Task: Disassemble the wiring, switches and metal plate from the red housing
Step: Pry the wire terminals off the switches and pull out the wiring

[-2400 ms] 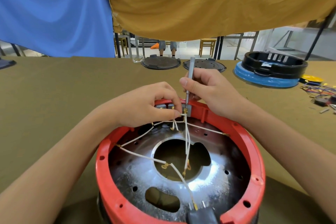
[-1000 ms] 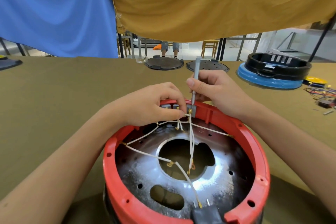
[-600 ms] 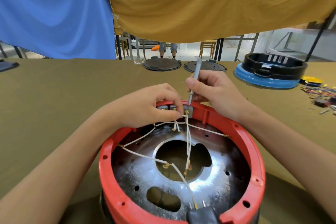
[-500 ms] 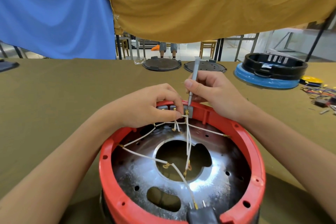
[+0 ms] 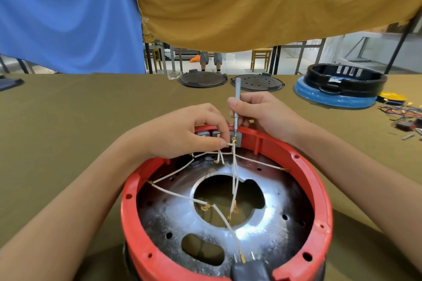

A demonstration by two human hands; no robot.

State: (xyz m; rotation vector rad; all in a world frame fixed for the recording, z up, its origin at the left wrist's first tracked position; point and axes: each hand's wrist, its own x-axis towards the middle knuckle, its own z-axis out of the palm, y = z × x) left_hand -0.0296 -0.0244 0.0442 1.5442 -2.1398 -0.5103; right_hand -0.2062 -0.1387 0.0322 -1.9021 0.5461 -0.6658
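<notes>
Head view: little had changed; right hand (image 5: 262, 111) still gripped the screwdriver (image 5: 236, 102) upright on the switch terminal (image 5: 237, 140), left hand (image 5: 191, 132) still pinched white wire (image 5: 228, 144). Terminal likely not yet freed.

Blue cloth (image 5: 64, 18) and ochre cloth (image 5: 262, 0) hang above wooden chairs (image 5: 261, 58).

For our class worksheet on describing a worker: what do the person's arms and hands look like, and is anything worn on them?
Both forearms are bare as far as the picture shows; no sleeves reach into view. The left hand and right hand wear no gloves, and no rings, watch or wristbands can be seen. The fingernails look short and unpainted. No marks or tattoos are visible.
</notes>
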